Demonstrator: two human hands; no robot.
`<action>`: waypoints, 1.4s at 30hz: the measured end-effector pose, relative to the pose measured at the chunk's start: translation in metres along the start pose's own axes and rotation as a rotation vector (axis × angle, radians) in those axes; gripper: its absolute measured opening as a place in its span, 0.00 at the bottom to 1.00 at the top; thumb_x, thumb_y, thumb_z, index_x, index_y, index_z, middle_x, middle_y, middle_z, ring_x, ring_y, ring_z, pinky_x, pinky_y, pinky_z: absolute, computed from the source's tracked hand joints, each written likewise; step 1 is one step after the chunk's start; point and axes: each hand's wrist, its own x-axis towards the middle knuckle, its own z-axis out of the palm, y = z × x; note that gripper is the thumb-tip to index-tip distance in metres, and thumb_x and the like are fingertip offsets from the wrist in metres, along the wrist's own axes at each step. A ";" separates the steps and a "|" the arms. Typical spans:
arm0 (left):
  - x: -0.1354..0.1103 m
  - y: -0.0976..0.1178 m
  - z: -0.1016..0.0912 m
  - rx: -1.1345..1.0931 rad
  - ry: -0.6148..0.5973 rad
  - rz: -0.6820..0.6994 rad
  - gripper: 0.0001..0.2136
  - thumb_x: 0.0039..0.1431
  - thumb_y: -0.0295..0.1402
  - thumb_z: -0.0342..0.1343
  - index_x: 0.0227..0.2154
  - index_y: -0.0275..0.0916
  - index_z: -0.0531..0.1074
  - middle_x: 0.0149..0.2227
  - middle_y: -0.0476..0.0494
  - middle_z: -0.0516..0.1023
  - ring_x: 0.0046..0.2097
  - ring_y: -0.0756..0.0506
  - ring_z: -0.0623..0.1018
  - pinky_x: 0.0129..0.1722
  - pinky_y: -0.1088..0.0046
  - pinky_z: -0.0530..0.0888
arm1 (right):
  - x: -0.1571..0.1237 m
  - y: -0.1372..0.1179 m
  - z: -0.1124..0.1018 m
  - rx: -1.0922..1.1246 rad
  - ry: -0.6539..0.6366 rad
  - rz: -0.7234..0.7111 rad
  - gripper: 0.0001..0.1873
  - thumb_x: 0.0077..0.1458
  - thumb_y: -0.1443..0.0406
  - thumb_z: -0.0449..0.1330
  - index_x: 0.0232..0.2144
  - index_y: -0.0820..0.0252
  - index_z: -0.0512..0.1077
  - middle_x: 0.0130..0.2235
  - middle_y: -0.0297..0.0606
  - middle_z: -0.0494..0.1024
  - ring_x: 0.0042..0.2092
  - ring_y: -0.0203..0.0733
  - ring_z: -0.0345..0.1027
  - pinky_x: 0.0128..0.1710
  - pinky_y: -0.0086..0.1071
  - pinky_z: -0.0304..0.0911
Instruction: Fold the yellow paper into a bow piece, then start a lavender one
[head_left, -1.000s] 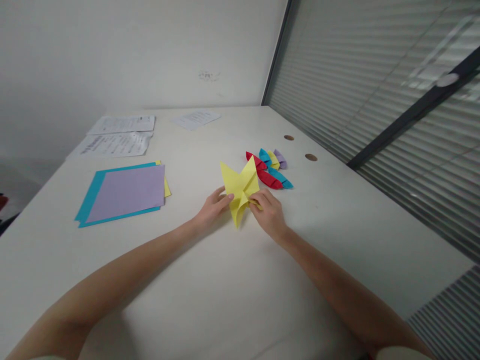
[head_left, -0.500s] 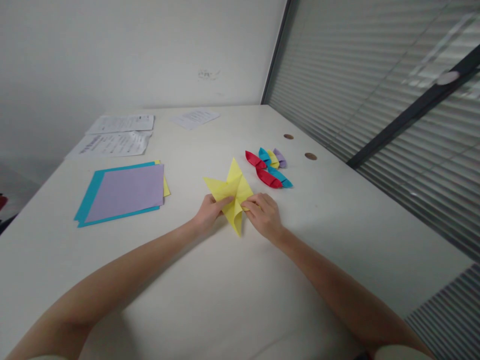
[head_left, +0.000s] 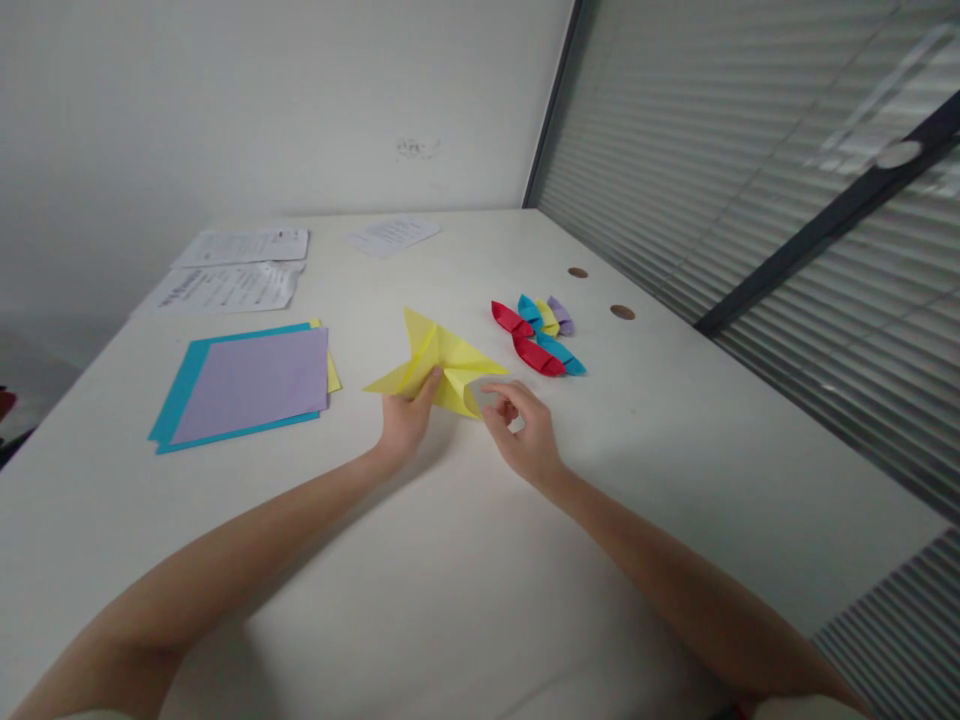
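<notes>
A creased sheet of yellow origami paper (head_left: 450,355), partly folded with several pointed corners flaring outward, is held above the table. My left hand (head_left: 409,415) pinches it near the centre, the thumb on top and the other fingers hidden beneath. Just right of the paper, my right hand (head_left: 525,430) has its thumb and index finger apart, with nothing between them. Its fingertips are close to the paper's right corner; a small gap seems to separate them.
Small folded paper pieces in red (head_left: 538,356), blue (head_left: 560,354), yellow and purple lie beyond my right hand. To the left rests a stack of purple (head_left: 259,385) and blue sheets with yellow beneath. Printed papers (head_left: 225,288) lie farther back. Blinds (head_left: 750,150) border the table's right side.
My left hand has turned the yellow paper and shifted it a little leftward. The right hand has let go of the paper, and its fingers have spread apart.
</notes>
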 end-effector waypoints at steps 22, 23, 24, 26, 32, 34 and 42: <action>-0.007 0.033 0.006 -0.201 -0.287 -0.276 0.21 0.44 0.38 0.67 0.43 0.39 0.75 0.46 0.40 0.80 0.47 0.40 0.79 0.43 0.65 0.77 | 0.013 0.007 -0.019 -0.051 -0.503 -0.033 0.27 0.56 0.45 0.55 0.43 0.62 0.70 0.29 0.34 0.75 0.25 0.34 0.62 0.28 0.30 0.56; -0.005 0.033 0.006 -0.200 -0.280 -0.281 0.20 0.44 0.38 0.67 0.43 0.39 0.75 0.46 0.41 0.80 0.47 0.40 0.79 0.43 0.65 0.77 | 0.013 0.012 -0.016 -0.005 -0.453 -0.044 0.27 0.57 0.45 0.54 0.45 0.61 0.69 0.33 0.37 0.76 0.27 0.35 0.64 0.30 0.30 0.59; -0.002 0.032 0.005 -0.200 -0.267 -0.278 0.20 0.44 0.38 0.67 0.42 0.39 0.75 0.46 0.41 0.80 0.47 0.41 0.79 0.43 0.65 0.77 | 0.013 0.016 -0.014 0.037 -0.370 -0.050 0.27 0.57 0.46 0.54 0.46 0.61 0.69 0.37 0.40 0.76 0.30 0.37 0.66 0.32 0.31 0.61; 0.004 0.028 0.002 -0.198 -0.227 -0.256 0.19 0.44 0.37 0.67 0.42 0.40 0.76 0.45 0.42 0.80 0.47 0.41 0.79 0.44 0.66 0.77 | 0.014 0.022 -0.010 0.103 -0.144 0.009 0.23 0.58 0.47 0.53 0.43 0.59 0.71 0.40 0.43 0.75 0.37 0.40 0.68 0.35 0.33 0.64; 0.010 0.016 -0.003 -0.071 -0.286 -0.131 0.19 0.41 0.35 0.70 0.39 0.38 0.78 0.43 0.41 0.81 0.44 0.41 0.80 0.46 0.62 0.77 | 0.029 0.024 -0.019 0.122 0.104 0.317 0.19 0.52 0.50 0.60 0.36 0.58 0.72 0.36 0.40 0.77 0.37 0.41 0.71 0.38 0.35 0.64; 0.006 0.017 -0.003 0.001 -0.372 -0.147 0.20 0.40 0.35 0.70 0.38 0.36 0.78 0.43 0.39 0.81 0.43 0.39 0.80 0.46 0.60 0.77 | 0.033 0.021 -0.024 0.213 -0.142 0.383 0.19 0.49 0.49 0.63 0.32 0.60 0.74 0.33 0.39 0.78 0.35 0.41 0.71 0.35 0.34 0.65; -0.002 0.024 -0.003 0.114 -0.552 -0.224 0.20 0.41 0.37 0.70 0.39 0.35 0.79 0.43 0.37 0.82 0.43 0.36 0.80 0.45 0.58 0.77 | 0.028 0.016 -0.025 0.492 -0.437 0.546 0.22 0.40 0.52 0.70 0.33 0.63 0.77 0.30 0.38 0.79 0.30 0.41 0.72 0.30 0.33 0.66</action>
